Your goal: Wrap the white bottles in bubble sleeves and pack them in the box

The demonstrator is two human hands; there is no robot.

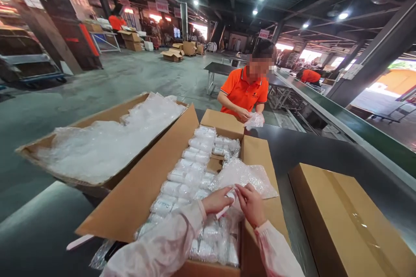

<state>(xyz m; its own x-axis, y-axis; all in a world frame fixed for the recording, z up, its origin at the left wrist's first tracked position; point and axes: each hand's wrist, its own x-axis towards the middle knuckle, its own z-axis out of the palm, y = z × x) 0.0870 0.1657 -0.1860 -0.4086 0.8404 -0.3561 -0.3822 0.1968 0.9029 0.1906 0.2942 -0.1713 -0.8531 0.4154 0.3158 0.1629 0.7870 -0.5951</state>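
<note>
Over an open cardboard box [256,151], my left hand [217,201] is closed around a small white bottle [222,212], partly hidden by my fingers. My right hand [251,204] pinches the near edge of a clear bubble wrap bag [242,176], close against the top of the bottle. The bag spreads away from my hands across the box and its right flap. Beneath them, rows of white bottles in bubble wrap [177,189] fill much of the box. A gap toward the far end shows brown cardboard [215,164].
At left, a long carton [87,186] is heaped with bubble wrap bags [107,143]. A taped carton [354,220] lies right on the dark table [282,143]. Opposite, a co-worker in orange [245,91] handles bubble wrap [254,120]. A green conveyor [351,117] runs behind at right.
</note>
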